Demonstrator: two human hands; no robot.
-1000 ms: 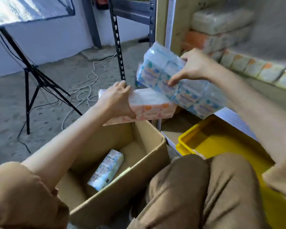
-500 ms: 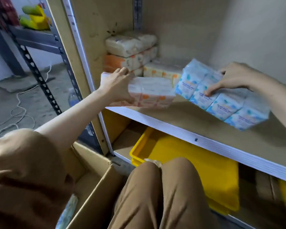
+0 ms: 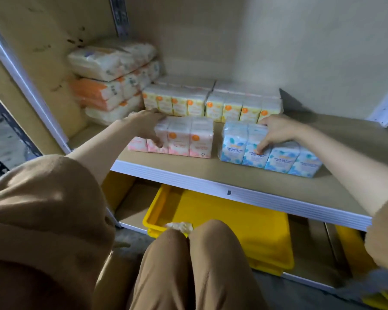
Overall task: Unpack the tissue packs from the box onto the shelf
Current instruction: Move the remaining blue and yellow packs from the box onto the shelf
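A pink tissue pack (image 3: 184,137) stands on the wooden shelf (image 3: 211,173), near its front edge. My left hand (image 3: 147,124) grips its left end, fingers over the top and thumb on the front. To its right a blue tissue pack (image 3: 278,155) also rests on the shelf board. My right hand (image 3: 276,133) holds it from above, fingers spread over its top and front. The box is out of view.
Behind the two packs stand two rows of yellow tissue packs (image 3: 211,104). A stack of orange and white packs (image 3: 112,79) fills the back left corner. A yellow bin (image 3: 267,238) sits on the lower shelf. My knees are in front of it.
Both hands carried the packs from above the box onto the shelf and set them down. The view turned from the box to the shelf.
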